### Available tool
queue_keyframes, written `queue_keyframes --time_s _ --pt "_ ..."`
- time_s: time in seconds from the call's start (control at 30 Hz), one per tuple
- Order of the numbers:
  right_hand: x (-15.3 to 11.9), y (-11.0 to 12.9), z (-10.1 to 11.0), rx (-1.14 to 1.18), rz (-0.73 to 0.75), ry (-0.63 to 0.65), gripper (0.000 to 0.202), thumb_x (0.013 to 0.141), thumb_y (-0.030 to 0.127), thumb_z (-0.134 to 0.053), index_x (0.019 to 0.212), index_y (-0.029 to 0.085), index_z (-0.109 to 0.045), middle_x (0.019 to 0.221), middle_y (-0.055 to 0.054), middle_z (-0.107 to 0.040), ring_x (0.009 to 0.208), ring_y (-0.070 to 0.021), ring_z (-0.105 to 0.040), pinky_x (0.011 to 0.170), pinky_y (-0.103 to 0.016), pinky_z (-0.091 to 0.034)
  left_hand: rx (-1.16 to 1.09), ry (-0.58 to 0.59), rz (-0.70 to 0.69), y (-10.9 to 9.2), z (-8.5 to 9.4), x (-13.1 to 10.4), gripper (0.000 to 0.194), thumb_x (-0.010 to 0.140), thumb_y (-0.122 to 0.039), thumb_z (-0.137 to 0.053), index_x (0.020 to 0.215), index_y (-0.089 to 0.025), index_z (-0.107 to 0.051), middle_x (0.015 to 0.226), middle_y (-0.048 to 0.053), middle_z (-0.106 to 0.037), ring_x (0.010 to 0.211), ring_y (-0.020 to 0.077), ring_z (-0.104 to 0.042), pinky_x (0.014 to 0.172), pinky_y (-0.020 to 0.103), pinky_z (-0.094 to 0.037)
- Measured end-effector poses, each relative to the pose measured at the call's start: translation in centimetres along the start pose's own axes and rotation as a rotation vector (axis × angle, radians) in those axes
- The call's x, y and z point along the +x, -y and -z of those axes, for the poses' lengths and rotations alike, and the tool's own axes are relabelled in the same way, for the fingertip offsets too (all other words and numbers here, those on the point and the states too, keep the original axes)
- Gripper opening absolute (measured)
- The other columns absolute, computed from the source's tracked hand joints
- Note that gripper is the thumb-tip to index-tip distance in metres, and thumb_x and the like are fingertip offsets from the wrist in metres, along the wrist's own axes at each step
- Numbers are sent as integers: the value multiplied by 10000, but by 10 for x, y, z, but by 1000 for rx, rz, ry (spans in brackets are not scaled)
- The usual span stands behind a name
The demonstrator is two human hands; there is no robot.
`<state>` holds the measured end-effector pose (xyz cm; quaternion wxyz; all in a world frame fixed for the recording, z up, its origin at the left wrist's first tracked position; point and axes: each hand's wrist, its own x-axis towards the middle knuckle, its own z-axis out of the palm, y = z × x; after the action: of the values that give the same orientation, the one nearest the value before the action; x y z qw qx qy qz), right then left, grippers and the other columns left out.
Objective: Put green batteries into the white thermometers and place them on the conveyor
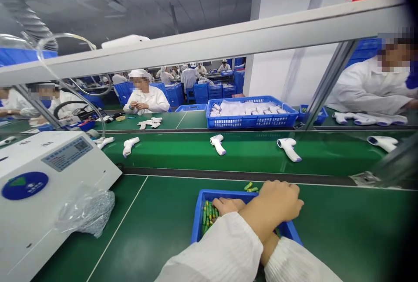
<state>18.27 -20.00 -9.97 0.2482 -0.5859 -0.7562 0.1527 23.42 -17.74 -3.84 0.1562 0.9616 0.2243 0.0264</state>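
Observation:
My forearms cross over a blue plastic tray (195, 225) of small green and yellow cylindrical batteries (206, 219). My left hand (279, 199) reaches across to the tray's right side, back of the hand up, with its fingers curled down; whatever they hold is hidden. Beneath that forearm, my right hand (227, 205) reaches to the left into the tray, its bent fingers down at the batteries. What lies in its grip is out of sight. A few loose batteries (250, 187) lie on the green table just behind the tray.
White thermometer guns (217, 144) lie spaced along a green conveyor belt (176, 151) beyond the table. A white machine (65, 195) with a clear plastic bag (89, 212) stands left. Behind the belt sits a blue basket (251, 120). Co-workers (146, 94) sit opposite. A metal beam (202, 38) crosses above.

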Motion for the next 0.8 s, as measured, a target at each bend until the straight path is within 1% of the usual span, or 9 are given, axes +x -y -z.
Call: queue_keyframes --time_s 0.07,0.13,0.2,0.23,0.3,0.37,0.5,0.63,0.8 --pt "5 9 9 -41 -7 86 305 675 240 -731 975 220 -681 827 -102 -712 732 -318 -675 605 -365 -474 47 -4 -118 -22 -4 -7 364 944 -396 -423 1122 -115 -571 1119 141 -626 1052 295 -570 847 432 -446" --pt "8 17 19 -62 -10 135 384 752 327 -696 1111 206 -634 884 -106 -711 788 -315 -677 636 -360 -474 40 16 -256 -40 -7 -15 349 958 -392 -404 1098 -120 -573 1068 125 -635 1009 280 -582 802 410 -444" --pt "8 23 26 -86 -5 186 431 817 378 -647 1205 200 -583 948 -107 -704 852 -305 -671 678 -354 -470 1 52 -363 -50 -8 -22 333 969 -388 -386 1076 -135 -574 1013 101 -647 935 255 -606 735 379 -443" --pt "8 26 29 -98 -1 215 428 838 384 -630 1219 196 -574 971 -109 -700 880 -299 -666 697 -349 -466 -14 70 -390 -51 -8 -24 319 971 -379 -386 1065 -139 -574 992 94 -651 901 246 -616 702 368 -439" --pt "8 29 31 -112 -1 262 392 861 369 -616 1210 195 -581 1004 -108 -694 923 -286 -657 725 -336 -457 -26 89 -382 -49 -7 -26 296 968 -360 -400 1053 -136 -575 964 96 -656 864 243 -627 664 360 -432" --pt "10 29 30 -114 -26 285 370 861 351 -621 1201 207 -591 1036 -101 -688 949 -276 -651 742 -327 -452 -31 98 -337 -43 -5 -25 290 961 -352 -415 1046 -128 -580 946 106 -658 864 251 -632 653 359 -433" --pt "12 27 25 -111 -81 303 438 817 336 -671 1232 230 -582 1069 -87 -682 963 -274 -650 755 -326 -459 -63 129 -287 -35 -3 -23 302 950 -364 -424 1049 -130 -587 942 115 -662 873 264 -640 646 360 -444" --pt "12 26 24 -92 -56 286 476 813 293 -675 1273 251 -560 1072 -74 -684 976 -264 -647 768 -319 -463 -86 158 -287 -35 -4 -23 307 948 -363 -423 1061 -129 -586 943 115 -666 865 268 -643 624 361 -445" --pt "13 24 24 -95 -1 294 366 846 256 -650 1210 266 -611 1038 -50 -686 987 -234 -637 761 -285 -450 -87 200 -283 -36 -5 -22 314 951 -369 -413 1077 -129 -570 964 106 -666 877 267 -643 620 353 -435"
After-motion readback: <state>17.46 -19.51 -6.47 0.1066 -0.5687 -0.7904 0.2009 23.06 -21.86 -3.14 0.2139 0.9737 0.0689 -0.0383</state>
